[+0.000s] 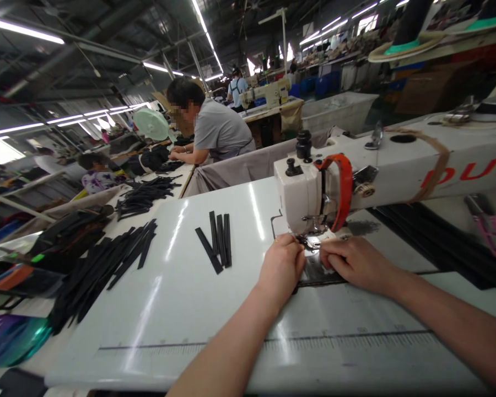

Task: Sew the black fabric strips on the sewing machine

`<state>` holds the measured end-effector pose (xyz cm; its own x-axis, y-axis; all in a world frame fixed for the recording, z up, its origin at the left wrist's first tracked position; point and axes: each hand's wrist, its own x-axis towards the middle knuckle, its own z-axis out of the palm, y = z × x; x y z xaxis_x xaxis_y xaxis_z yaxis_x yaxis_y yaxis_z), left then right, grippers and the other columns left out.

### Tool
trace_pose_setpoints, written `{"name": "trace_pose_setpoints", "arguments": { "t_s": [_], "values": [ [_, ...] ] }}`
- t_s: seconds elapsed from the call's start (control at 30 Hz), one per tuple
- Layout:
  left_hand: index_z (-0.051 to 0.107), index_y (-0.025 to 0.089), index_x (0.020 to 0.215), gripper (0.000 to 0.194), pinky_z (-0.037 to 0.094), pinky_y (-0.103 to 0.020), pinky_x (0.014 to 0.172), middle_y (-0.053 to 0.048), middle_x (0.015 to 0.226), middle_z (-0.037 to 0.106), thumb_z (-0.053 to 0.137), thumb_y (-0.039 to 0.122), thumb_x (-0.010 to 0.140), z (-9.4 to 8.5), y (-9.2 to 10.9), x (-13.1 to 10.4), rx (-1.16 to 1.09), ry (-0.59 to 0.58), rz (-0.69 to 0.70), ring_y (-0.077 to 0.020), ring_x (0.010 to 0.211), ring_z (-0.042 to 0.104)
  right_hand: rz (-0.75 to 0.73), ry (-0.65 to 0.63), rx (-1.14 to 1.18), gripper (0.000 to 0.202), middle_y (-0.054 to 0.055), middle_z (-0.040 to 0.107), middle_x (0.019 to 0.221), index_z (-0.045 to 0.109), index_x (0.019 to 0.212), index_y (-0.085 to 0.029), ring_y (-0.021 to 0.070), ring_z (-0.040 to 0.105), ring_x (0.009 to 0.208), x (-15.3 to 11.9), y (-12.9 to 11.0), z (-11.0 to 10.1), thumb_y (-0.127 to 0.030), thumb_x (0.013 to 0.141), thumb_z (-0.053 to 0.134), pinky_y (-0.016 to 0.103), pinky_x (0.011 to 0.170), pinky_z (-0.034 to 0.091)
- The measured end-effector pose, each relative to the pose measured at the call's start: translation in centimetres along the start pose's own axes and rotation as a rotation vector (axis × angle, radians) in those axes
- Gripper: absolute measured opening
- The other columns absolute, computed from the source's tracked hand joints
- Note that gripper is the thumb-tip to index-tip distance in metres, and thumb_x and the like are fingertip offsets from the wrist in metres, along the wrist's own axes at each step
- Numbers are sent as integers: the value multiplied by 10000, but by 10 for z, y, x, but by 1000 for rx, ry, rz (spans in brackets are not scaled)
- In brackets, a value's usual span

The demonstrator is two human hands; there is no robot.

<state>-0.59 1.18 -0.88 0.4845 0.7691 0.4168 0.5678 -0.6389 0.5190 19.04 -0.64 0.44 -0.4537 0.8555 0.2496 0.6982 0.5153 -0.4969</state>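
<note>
A white sewing machine [295, 190] with an orange band round its head stands over the pale table [182, 309]. My left hand [284, 263] is closed just left of the presser foot [313, 241], fingertips pinched close to it. On the other side, my right hand [353, 262] is closed too, its fingers curled near the needle area. Whatever the fingers grip is too small and hidden to make out. Several short black strips [220, 241] lie on the table left of my left hand.
A large heap of black strips [103, 264] lies along the table's left edge. Long black fabric pieces [430, 237] and pink-handled snips [494, 231] rest right, behind my right arm. A printed ruler [215, 344] runs along the front. A co-worker [221, 129] sits beyond the table.
</note>
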Motion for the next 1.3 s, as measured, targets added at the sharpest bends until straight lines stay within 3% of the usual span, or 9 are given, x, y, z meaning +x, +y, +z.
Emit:
{"name": "trace_pose_setpoints", "arguments": {
  "t_s": [0.67, 1.3],
  "values": [
    [654, 174, 754, 122, 519, -282, 751, -41, 856, 635, 610, 81, 820, 1, 1, 4, -30, 20, -58, -178, 812, 625, -23, 54, 42, 259, -14, 627, 575, 627, 659, -216, 154, 545, 542, 0, 0, 1, -112, 807, 442, 274, 572, 307],
    [662, 164, 776, 129, 512, -279, 753, -47, 877, 648, 604, 54, 810, 1, 0, 6, -35, 20, -52, -184, 827, 631, -15, 60, 45, 254, -9, 647, 613, 626, 661, -205, 149, 560, 569, 1, -2, 1, -92, 805, 449, 269, 586, 312]
  ]
}}
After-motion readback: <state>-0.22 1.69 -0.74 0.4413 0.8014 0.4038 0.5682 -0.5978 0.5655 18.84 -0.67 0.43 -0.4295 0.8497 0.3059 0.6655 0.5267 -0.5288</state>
